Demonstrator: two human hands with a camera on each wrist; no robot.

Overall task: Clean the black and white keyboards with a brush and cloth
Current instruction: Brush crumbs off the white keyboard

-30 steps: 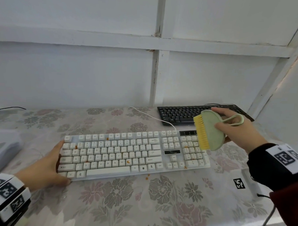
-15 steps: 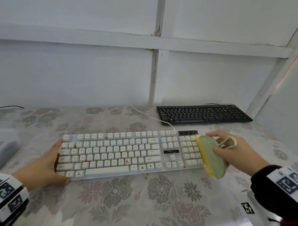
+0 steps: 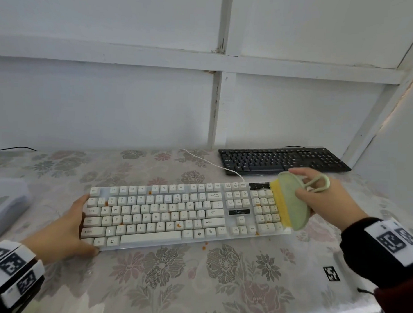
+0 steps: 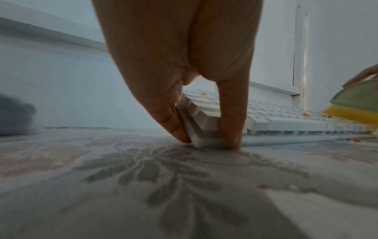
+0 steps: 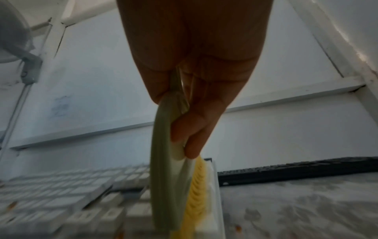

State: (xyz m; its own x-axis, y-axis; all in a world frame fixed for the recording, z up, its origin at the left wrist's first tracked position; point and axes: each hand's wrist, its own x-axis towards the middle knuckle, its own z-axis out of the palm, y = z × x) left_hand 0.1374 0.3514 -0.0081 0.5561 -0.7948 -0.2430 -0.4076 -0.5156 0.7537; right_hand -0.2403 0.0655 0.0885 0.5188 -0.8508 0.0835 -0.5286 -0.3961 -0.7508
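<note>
**Two keyboards, one brush on the floral desk**

Two keyboards lie on the desk [image 3: 173, 284] with its glossy flower-patterned cover: a white plastic keyboard [image 3: 175, 216] flecked with orange crumbs, and behind it a flat black keyboard [image 3: 282, 160]. The left hand [image 3: 62, 231] pinches the white keyboard's left end. The right hand [image 3: 325, 202] grips one oval pale-green brush with yellow bristles [image 3: 290, 201], bristles touching the number pad.
</note>
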